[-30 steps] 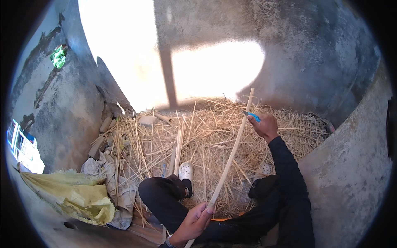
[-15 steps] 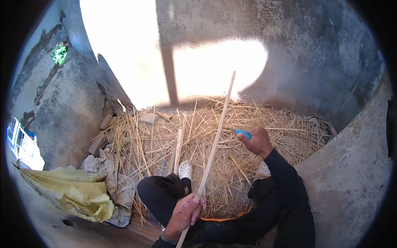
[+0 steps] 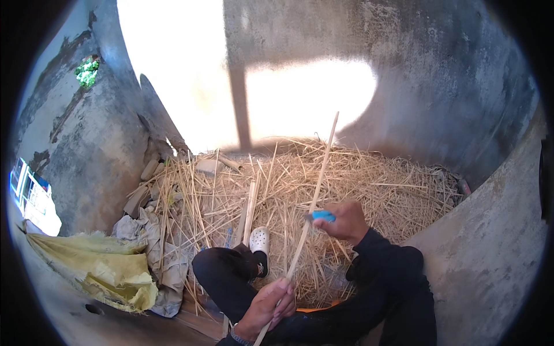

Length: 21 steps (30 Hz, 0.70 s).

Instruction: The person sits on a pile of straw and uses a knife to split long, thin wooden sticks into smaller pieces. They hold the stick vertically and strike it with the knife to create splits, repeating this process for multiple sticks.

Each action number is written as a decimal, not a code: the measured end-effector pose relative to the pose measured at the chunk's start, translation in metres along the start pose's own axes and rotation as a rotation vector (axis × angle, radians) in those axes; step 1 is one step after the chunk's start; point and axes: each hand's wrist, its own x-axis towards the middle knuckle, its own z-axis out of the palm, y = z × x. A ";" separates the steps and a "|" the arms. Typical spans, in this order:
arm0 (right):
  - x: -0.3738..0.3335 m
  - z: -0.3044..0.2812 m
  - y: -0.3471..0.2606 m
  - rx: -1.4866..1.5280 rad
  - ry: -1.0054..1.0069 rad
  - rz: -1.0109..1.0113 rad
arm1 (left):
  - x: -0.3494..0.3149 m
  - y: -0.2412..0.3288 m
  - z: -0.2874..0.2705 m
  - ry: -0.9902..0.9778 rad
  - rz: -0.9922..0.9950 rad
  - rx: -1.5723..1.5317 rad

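Note:
A long, pale strip of split bamboo or wood (image 3: 321, 183) slants from my lap up toward the far wall. My left hand (image 3: 269, 308) is closed around its lower part, close to my body. In my right hand (image 3: 348, 222) is a blue-handled knife (image 3: 323, 215), its short dark blade pointing left at the middle of the strip. The blade meets or nearly meets the strip's right edge; whether it cuts in cannot be made out. The strip's lowest end runs out of the picture below my left hand.
Straw-like shavings and thin strips (image 3: 398, 190) cover the floor before me. A few thicker pale sticks (image 3: 250, 210) lie by my white clog (image 3: 259, 239). At left are a yellow torn sack (image 3: 109, 268) and a grey cloth (image 3: 172, 282). Concrete walls (image 3: 438, 86) enclose the spot.
My right hand has come down and left with the knife, from beside the strip to its edge. The strip's upper end has tipped slightly right and lower, my left hand still gripping it.

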 end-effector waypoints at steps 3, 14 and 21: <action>0.012 -0.011 0.035 -0.058 0.057 0.105 | -0.005 -0.003 0.003 0.005 -0.033 0.043; 0.031 -0.036 0.074 -0.231 0.164 0.082 | -0.017 -0.014 0.009 -0.040 -0.086 0.119; 0.042 -0.054 0.119 -0.376 0.282 0.110 | -0.023 -0.013 0.016 -0.008 -0.137 0.227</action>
